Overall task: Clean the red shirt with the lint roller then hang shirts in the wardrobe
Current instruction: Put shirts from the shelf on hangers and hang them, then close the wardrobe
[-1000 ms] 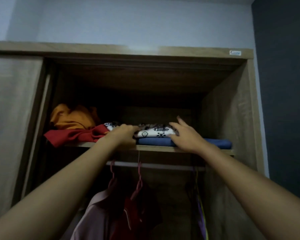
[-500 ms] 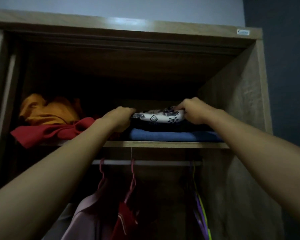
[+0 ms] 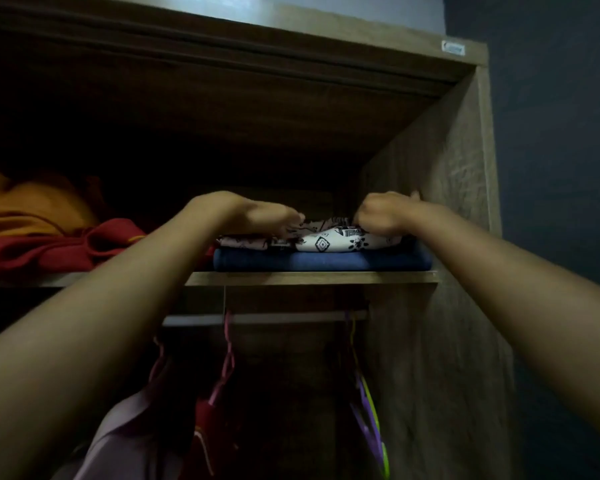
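Note:
Both arms reach up to the wardrobe's top shelf (image 3: 312,278). My left hand (image 3: 257,213) and my right hand (image 3: 383,211) rest on top of a folded white patterned cloth (image 3: 326,241), fingers curled onto its upper side. That cloth lies on a folded blue garment (image 3: 323,262). A crumpled red garment (image 3: 59,249) lies on the shelf to the left. Below, a red shirt (image 3: 207,438) and a pale pink shirt (image 3: 132,434) hang on pink hangers (image 3: 226,358) from the rail (image 3: 264,318). No lint roller is in view.
An orange garment (image 3: 25,206) sits behind the red one at far left. Purple and yellow-green empty hangers (image 3: 369,420) hang at the right end of the rail. The wardrobe's right side panel (image 3: 447,237) stands close to my right hand.
My hands moved from the front edge of the folded stack to its top, pushing the patterned cloth back over the blue garment. The view has come closer to the shelf.

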`<state>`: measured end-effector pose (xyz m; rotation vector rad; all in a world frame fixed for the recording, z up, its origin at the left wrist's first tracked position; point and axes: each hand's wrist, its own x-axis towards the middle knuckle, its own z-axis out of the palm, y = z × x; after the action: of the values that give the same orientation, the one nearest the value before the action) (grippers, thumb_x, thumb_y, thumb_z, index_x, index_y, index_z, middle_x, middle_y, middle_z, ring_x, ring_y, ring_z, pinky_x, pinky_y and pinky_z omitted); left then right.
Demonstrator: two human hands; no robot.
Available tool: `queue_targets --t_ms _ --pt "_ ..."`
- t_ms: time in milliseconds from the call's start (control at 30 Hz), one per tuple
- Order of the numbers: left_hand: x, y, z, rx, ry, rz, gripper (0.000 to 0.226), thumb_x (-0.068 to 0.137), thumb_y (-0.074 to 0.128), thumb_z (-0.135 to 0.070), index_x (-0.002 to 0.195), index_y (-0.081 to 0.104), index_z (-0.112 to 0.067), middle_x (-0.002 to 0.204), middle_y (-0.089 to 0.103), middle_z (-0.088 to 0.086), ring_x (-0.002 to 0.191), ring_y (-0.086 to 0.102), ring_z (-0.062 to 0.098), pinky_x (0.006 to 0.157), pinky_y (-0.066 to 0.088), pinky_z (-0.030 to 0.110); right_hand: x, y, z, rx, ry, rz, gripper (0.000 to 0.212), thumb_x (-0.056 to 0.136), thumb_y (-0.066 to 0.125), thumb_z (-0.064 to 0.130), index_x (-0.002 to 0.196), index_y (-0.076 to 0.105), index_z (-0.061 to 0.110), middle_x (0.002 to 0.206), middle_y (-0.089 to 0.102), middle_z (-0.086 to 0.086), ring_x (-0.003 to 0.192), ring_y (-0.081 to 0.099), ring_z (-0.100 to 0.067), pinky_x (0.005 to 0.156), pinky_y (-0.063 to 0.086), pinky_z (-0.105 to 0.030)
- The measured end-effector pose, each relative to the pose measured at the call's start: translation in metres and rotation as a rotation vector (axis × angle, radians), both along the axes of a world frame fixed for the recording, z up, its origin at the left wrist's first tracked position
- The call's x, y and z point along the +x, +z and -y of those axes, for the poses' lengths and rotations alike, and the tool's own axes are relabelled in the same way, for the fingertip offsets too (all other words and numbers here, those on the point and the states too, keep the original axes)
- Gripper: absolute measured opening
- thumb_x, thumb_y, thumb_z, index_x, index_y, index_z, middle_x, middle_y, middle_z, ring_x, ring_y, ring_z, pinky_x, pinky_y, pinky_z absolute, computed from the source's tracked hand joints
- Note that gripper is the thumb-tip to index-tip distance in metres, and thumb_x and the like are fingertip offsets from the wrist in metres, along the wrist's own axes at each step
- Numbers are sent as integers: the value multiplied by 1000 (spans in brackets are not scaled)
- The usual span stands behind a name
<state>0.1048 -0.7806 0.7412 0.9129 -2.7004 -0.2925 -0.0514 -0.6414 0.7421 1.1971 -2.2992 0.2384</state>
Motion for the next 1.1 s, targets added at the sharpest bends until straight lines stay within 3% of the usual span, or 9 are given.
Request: queue_targets --t_ms 67,167,333,433,533,767,833,967,1100 --pt "-8 4 3 -25 -5 -133 58 99 18 -52 138 45 -19 141 46 9 122 46 25 102 29 37 2 11 8 -119 119 65 42 95 31 26 122 60 12 131 56 -7 123 49 -30 108 31 -53" --pt "-23 -7 17 -165 33 -208 52 100 23 -49 129 51 -17 130 53 8 109 52 23 98 37 39 3 6 25 -54 188 109 35 100 33 22 111 63 8 110 59 -8 100 55 -22 82 40 -33" --pt "-37 -15 44 -57 25 25 37 88 42 -56 105 57 -27 113 58 4 98 55 20 99 38 38 -4 -16 40 57 123 262 27 103 29 19 106 56 16 106 53 -10 93 47 -19 80 33 -31" --pt "-39 -14 46 -73 25 22 31 91 41 -52 101 57 -27 109 60 4 100 56 22 100 39 39 -5 -12 40 46 124 303 33 102 30 18 120 57 10 117 55 -13 95 46 -20 82 33 -32" --pt "-38 -17 44 -72 16 2 30 94 37 -50 99 57 -28 108 59 3 102 56 23 102 38 43 -9 -15 42 44 135 258 30 102 29 18 113 58 14 114 54 -11 95 45 -19 82 32 -31" --pt "-27 -21 22 -35 53 49 53 93 36 -53 132 48 -20 128 53 9 108 53 28 100 38 43 -18 -17 50 60 145 248 33 104 30 16 106 61 6 107 54 -11 88 50 -19 83 33 -29" --pt "-22 -24 20 -46 10 17 65 88 38 -61 137 48 -20 140 49 9 117 51 30 105 35 43 -15 -17 51 67 88 206 36 105 28 16 116 60 4 120 59 -14 95 51 -19 90 38 -31" --pt "-5 -26 9 -201 -4 -189 66 95 36 -57 137 47 -7 144 45 18 128 45 33 106 36 39 -12 -19 45 3 24 110 39 105 28 25 130 54 10 137 54 -13 119 54 -24 95 40 -28" --pt "35 -31 7 -509 -25 -264 61 97 33 -53 142 40 -12 155 25 15 144 21 29 116 18 45 7 -29 46 -255 143 4 40 97 40 42 131 50 23 119 62 -10 102 59 -26 88 49 -41"
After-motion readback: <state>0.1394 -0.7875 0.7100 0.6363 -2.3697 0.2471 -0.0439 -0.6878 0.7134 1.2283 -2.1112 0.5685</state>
